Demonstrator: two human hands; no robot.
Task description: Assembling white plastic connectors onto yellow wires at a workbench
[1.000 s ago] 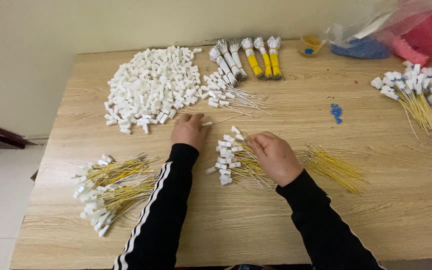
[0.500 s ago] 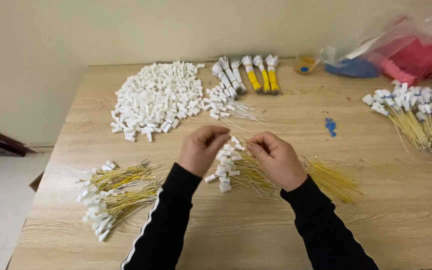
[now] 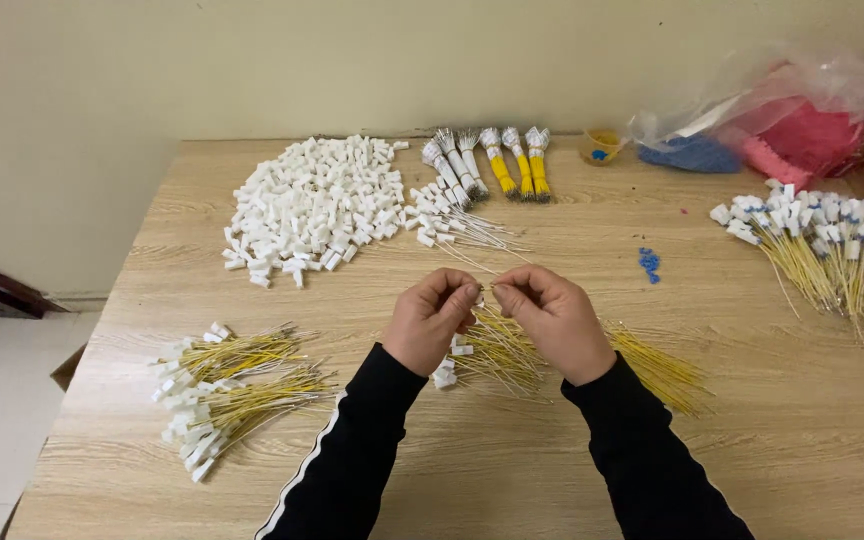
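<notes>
Both hands, left hand (image 3: 432, 318) and right hand (image 3: 550, 318), are pinching one thin yellow wire (image 3: 485, 289) above the wire pile (image 3: 497, 350); fingers clamped; it is looking light, bendy, best held near its end.

Bare table (image 3: 512, 470) near; white connector pile (image 3: 312, 205) crowds the far-left.

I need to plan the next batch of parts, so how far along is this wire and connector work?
Done, it seems: capped yellow wire bundles at the left and far right. In hand: the left hand and right hand meet fingertip to fingertip over a small pile of wires. Left: a big heap of loose white connectors and bare yellow wires, so plenty remains.
</notes>
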